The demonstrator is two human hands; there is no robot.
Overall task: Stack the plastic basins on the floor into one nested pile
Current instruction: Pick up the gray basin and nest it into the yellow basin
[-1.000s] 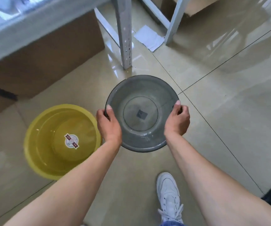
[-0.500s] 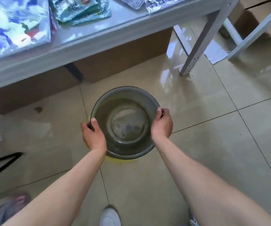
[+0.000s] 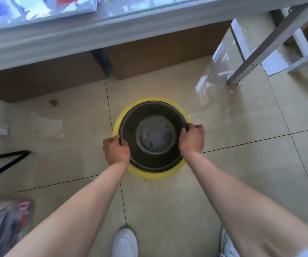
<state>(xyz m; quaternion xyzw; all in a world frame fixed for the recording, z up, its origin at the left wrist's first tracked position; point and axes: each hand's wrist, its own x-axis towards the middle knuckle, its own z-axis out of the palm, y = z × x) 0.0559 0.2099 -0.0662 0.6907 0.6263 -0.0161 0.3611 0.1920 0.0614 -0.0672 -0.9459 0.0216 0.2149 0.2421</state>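
Note:
A dark grey plastic basin (image 3: 131, 125) sits inside a larger yellow basin (image 3: 155, 174) on the tiled floor; only the yellow rim shows around it. My left hand (image 3: 116, 151) grips the grey basin's rim on its near-left side. My right hand (image 3: 192, 139) grips the rim on its right side. The yellow basin's inside is hidden by the grey one.
A white table edge (image 3: 94, 36) with colourful packets runs across the top, brown cardboard boxes (image 3: 158, 56) under it. A metal table leg (image 3: 251, 58) stands at right. My white shoes (image 3: 125, 242) are at the bottom. Packaged goods (image 3: 6, 227) lie at lower left.
The grey basin, held in both hands, has moved left over the yellow basin and gone down into it. The view has swung left toward the table.

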